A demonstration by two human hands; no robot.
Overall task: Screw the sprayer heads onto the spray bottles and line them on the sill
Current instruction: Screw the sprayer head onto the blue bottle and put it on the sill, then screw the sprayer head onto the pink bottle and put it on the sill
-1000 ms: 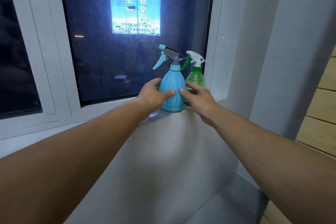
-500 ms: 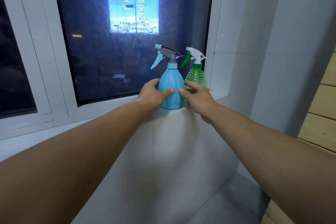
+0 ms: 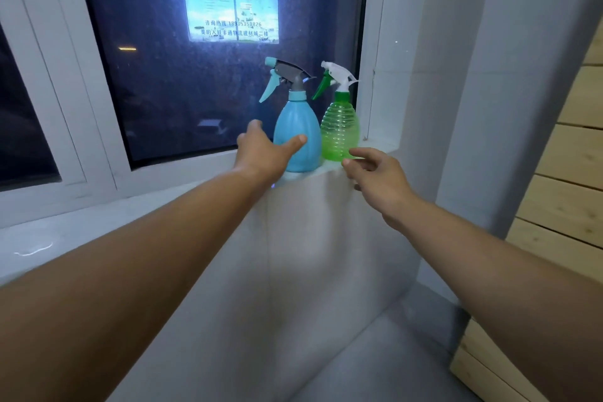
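Two spray bottles stand side by side at the right end of the white sill (image 3: 380,149), both with sprayer heads on. The blue bottle (image 3: 308,137) has a grey and teal head; the clear green bottle (image 3: 339,130) to its right has a white and green head. My left hand (image 3: 262,153) reaches around the blue bottle's left side. Its thumb rests on the bottle's front and its fingers are spread a little off the side. My right hand (image 3: 378,176) hovers at the sill's front edge just below the green bottle, fingers apart and holding nothing.
A dark window pane (image 3: 169,81) with a lit blue sign behind it rises right behind the bottles. A white window frame (image 3: 375,52) and wall close off the sill's right end. Wooden slats (image 3: 567,157) stand at the far right. The sill runs on to the left.
My right hand has come off the blue bottle and drawn back towards the sill's edge. My left hand has loosened its hold, leaving only the thumb on the bottle.
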